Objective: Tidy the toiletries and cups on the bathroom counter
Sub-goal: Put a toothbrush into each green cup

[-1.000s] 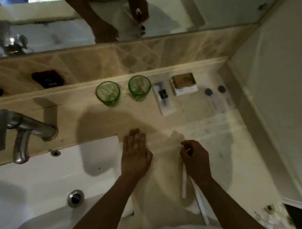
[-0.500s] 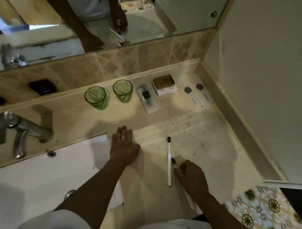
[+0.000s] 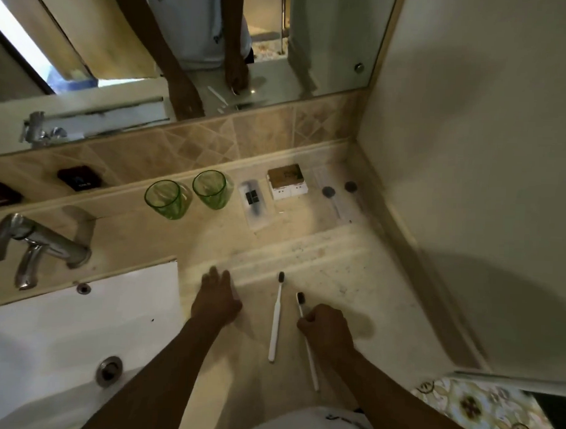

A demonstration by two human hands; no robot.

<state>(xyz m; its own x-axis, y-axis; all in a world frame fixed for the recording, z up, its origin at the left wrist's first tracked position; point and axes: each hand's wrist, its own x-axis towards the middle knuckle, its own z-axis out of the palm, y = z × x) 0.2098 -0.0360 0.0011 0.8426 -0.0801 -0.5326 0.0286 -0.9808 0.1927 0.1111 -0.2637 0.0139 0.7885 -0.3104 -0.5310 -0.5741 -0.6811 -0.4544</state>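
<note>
Two white toothbrushes with dark bristles lie on the beige counter. The left toothbrush (image 3: 275, 320) rests free, while my right hand (image 3: 327, 329) is closed around the right toothbrush (image 3: 311, 364) near its head. My left hand (image 3: 216, 297) lies flat, palm down, on the counter beside the sink, holding nothing. On the raised ledge behind stand two green glass cups (image 3: 164, 199) (image 3: 210, 188), a clear wrapped sachet (image 3: 254, 204), a small brown-topped box (image 3: 286, 181) and two flat packets with dark round caps (image 3: 337, 197).
A white sink (image 3: 56, 328) with a drain (image 3: 108, 370) fills the lower left, a chrome tap (image 3: 38, 241) over it. A mirror and tiled backsplash (image 3: 213, 141) run behind the ledge. A wall (image 3: 469, 156) closes off the right side. Patterned floor tiles (image 3: 486, 410) show at lower right.
One toothbrush has been laid down on the counter, free of my right hand, which still holds the other. My left hand stays flat. The camera has tilted up and back.
</note>
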